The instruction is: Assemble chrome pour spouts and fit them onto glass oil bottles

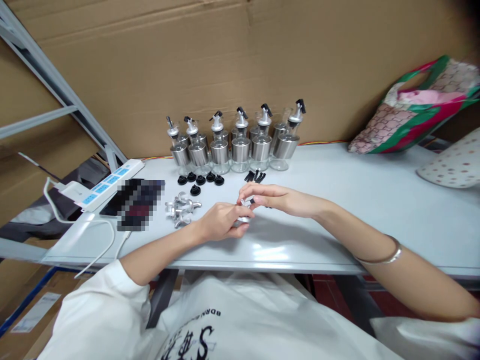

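Head camera showed both bare hands meeting above the grey bench (315, 240), near its front edge. The left hand (224, 221) had its fingers closed on a silver spout piece (244, 219), which sat between the two hands, partly covered by them. The right hand (275, 197) reached in from the other side, its thumb tip at a small black piece (252, 201) on the upper part of that spout and its index finger curved over the far side; whether those fingers were clamped or merely resting, I could not tell. Just left of the left hand lay a cluster of loose silver spouts (182, 210), with six black stoppers (195, 190) behind them. Several slim black strips (255, 176) lay beyond the right hand. Farther back, six bottles (240, 148) with metal sleeves stood in a row, each topped by a spout, and more bottles showed partly hidden behind. A white power strip (108, 186) ran along the left end, next to a dark flat object (112, 202), partly blurred. A patterned bag (408, 112) leaned at the back right.
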Available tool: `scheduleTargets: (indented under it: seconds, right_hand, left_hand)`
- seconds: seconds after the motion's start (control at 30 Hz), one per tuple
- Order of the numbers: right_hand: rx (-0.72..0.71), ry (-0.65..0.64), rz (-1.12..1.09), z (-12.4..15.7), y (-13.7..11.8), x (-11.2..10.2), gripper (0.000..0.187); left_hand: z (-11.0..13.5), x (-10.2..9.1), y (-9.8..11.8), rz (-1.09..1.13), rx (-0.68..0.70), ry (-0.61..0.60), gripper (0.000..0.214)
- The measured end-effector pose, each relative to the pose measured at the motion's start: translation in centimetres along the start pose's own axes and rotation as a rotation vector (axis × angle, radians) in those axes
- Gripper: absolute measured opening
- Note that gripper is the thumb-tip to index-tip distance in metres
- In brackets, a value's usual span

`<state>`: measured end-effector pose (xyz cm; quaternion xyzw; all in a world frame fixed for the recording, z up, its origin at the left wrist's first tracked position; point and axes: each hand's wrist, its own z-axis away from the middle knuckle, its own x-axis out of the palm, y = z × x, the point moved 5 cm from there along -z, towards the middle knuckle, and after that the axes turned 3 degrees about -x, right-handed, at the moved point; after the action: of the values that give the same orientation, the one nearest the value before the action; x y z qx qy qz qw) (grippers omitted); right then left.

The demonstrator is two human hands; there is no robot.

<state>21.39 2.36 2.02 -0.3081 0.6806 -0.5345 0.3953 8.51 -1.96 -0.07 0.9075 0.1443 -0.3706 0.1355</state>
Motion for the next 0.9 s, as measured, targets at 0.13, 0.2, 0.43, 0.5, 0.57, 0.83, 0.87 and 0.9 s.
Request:
scheduleTargets:
  seconds: [0.13,0.2,0.43,0.5,0.57,0.83,0.87,0.9]
  right_hand:
    - [0.005,-0.018,-0.098,-0.1,0.3,0.3,0.029]
    - [-0.004,-0.020,-0.081,-0.2,0.3,0.2,0.028]
    - [-0.037,-0.004,0.027,-0.2,0.2,-0.1,0.031]
    - [-0.020,0.015,-0.030,-0.3,0.2,0.1,0.031]
    - [-0.013,0.057,-0.090,-0.4,0.1,0.2,0.032]
    - [-0.095,0.305,-0.034,-0.6,-0.4,-0.6,0.031]
    - [-0.108,0.350,-0.017,-0.5,-0.5,-0.9,0.031]
    - [-0.122,0.395,-0.006,-0.4,-0.7,-1.2,0.032]
  left_hand:
    - [-0.1,-0.1,0.2,-0.005,0.002,0.019,0.012]
    - [-0.2,-0.1,0.2,0.002,-0.001,0.023,0.011]
    - [0.1,0.2,-0.3,-0.030,-0.022,-0.062,0.015]
    - [0.0,0.2,-0.4,-0.046,-0.030,-0.069,0.016]
    - [-0.1,0.0,-0.6,-0.046,-0.058,-0.051,0.019]
    - [-0.6,-1.6,-2.2,-0.176,-0.240,-0.003,0.027]
    - [-0.7,-2.0,-2.7,-0.215,-0.291,-0.050,0.032]
    - [-0.8,-2.6,-3.3,-0.256,-0.349,-0.093,0.037]
